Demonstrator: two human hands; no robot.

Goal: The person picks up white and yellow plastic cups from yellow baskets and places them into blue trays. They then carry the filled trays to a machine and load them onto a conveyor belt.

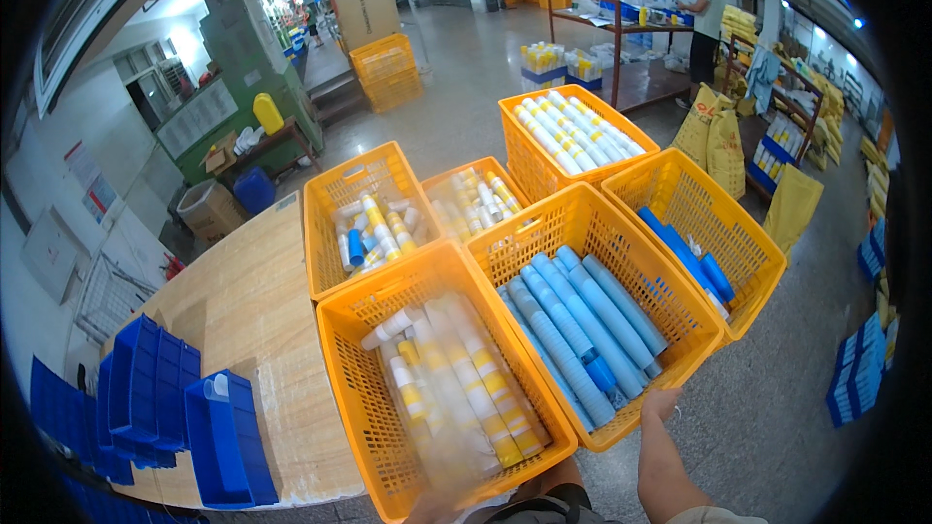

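An orange plastic crate (pixel 335 359) right in front of me holds white-and-yellow banded rolls (pixel 476 388) under a cloudy plastic sheet. Low at its near edge is my left hand (pixel 430 508), blurred and mostly cut off, its fingers hidden. To the right stands a second orange crate (pixel 699 330) filled with long light-blue rolls (pixel 607 315) and a darker blue piece (pixel 600 372). My right hand (pixel 660 405) is closed on the near right corner of this crate, fingers curled at its rim.
Behind are more orange crates: one with mixed rolls (pixel 320 204), one stacked with white-and-yellow rolls (pixel 515 155), one with blue pieces (pixel 762 252). Blue bins (pixel 228 427) sit on a wooden table (pixel 282 349) at left. A person (pixel 707 24) stands by a far workbench.
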